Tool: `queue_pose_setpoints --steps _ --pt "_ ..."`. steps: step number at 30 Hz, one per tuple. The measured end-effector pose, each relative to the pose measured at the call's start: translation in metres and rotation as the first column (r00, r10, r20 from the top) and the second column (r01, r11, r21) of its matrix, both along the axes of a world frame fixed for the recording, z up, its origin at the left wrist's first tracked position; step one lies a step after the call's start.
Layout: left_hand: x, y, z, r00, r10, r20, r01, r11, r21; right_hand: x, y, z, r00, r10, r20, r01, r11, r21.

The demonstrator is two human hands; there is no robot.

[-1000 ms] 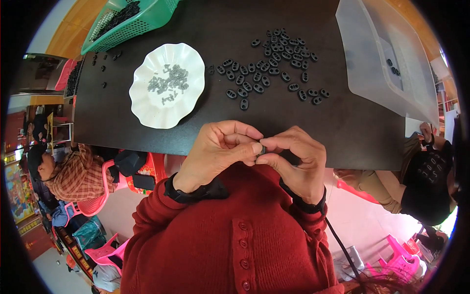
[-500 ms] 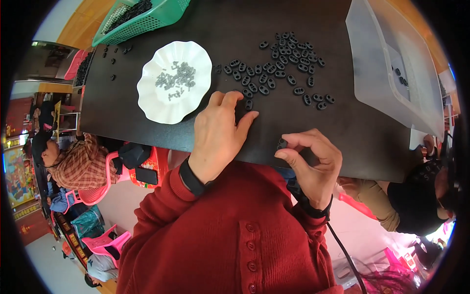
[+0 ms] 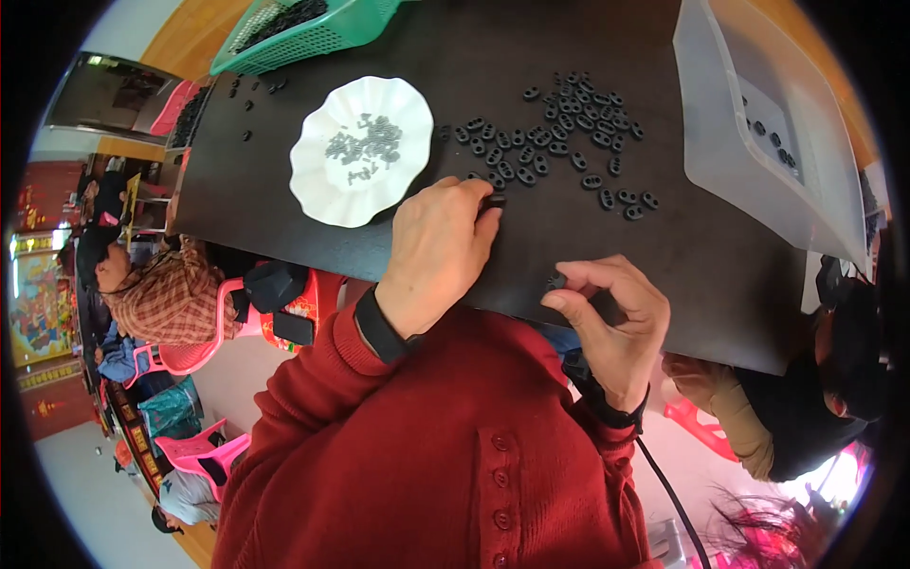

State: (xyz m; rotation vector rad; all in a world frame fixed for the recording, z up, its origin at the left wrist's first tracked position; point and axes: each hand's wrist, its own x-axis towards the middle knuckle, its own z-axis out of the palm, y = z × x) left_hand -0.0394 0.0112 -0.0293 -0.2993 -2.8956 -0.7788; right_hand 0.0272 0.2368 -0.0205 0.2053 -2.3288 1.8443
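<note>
On the dark rectangular table (image 3: 720, 275), the white scalloped plastic dish (image 3: 360, 150) lies at nine o'clock of the scattered small black oval rings (image 3: 555, 142); the clear plastic tub (image 3: 758, 180) at three.

We are working on a table (image 3: 664, 256) whose dark top is looking matt and smooth. The small black pieces (image 3: 555, 142) scattered on it are looking like dull rubber or plastic. The white scalloped dish (image 3: 318, 190) is looking smooth and faintly glossy, holding tiny grey metallic-looking parts (image 3: 365, 147). The clear bin (image 3: 749, 161) is showing as frosted, translucent plastic, the green basket (image 3: 322, 33) as perforated plastic. Our red sleeves (image 3: 313, 417) are showing as soft knitted cloth.
</note>
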Motion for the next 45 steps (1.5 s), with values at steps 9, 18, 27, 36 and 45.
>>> queue_pose_setpoints --steps 9,18,27,36,45 --pt "-0.035 -0.110 0.055 0.999 0.022 0.029 -0.015 0.976 -0.218 -0.003 -0.005 -0.001 1.000 0.000 0.027 0.002 0.998 -0.058" --pt "-0.056 -0.156 -0.020 0.976 0.198 0.094 -0.158 0.932 -0.328 -0.010 -0.014 -0.002 0.997 0.064 0.042 -0.062 0.998 -0.033" --pt "-0.072 -0.139 -0.050 0.965 0.255 0.062 -0.219 0.912 -0.348 -0.017 -0.019 -0.024 0.989 0.137 0.062 -0.130 0.986 -0.100" --pt "-0.073 -0.139 -0.043 0.975 0.223 -0.021 -0.224 0.974 -0.040 -0.020 -0.024 -0.025 0.985 0.162 0.064 -0.158 0.985 -0.065" --pt "-0.047 -0.127 -0.003 0.976 0.130 0.174 -0.217 0.607 0.765 -0.020 -0.040 -0.008 0.984 0.164 0.071 -0.158 0.984 -0.083"
